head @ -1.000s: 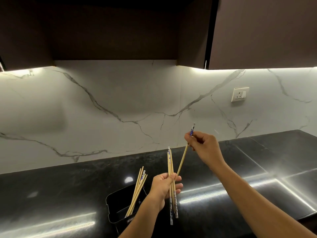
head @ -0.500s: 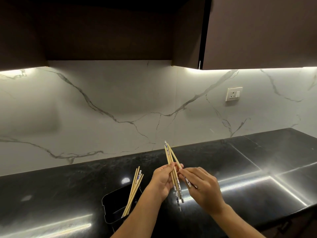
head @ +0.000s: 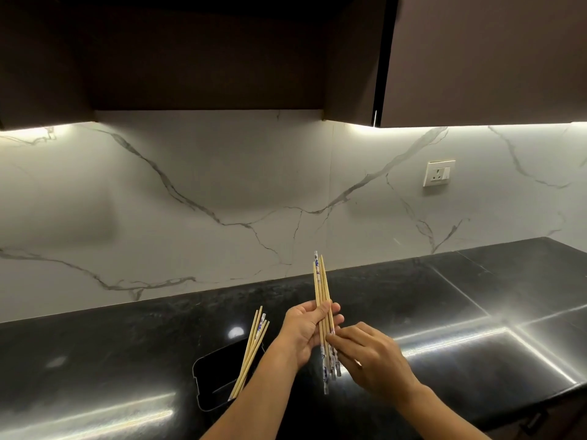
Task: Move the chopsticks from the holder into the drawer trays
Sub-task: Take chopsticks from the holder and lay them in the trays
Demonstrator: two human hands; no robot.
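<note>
My left hand (head: 305, 331) grips a bundle of several pale wooden chopsticks (head: 321, 285) held nearly upright above the counter; their blue-and-white patterned ends point down. My right hand (head: 374, 357) touches the lower ends of that bundle with its fingertips. To the left, a black rectangular holder (head: 209, 373) stands on the counter with several more chopsticks (head: 252, 347) leaning in it. The drawer and its trays are out of view.
A glossy black stone counter (head: 460, 312) runs across the view, its front edge at lower right. A white marble backsplash with a wall socket (head: 439, 173) rises behind. Dark wall cabinets (head: 476, 58) hang overhead.
One second ago my right hand held a single chopstick raised at the right. It brought that chopstick down into the bundle in my left hand and now rests on the bundle's lower ends.
</note>
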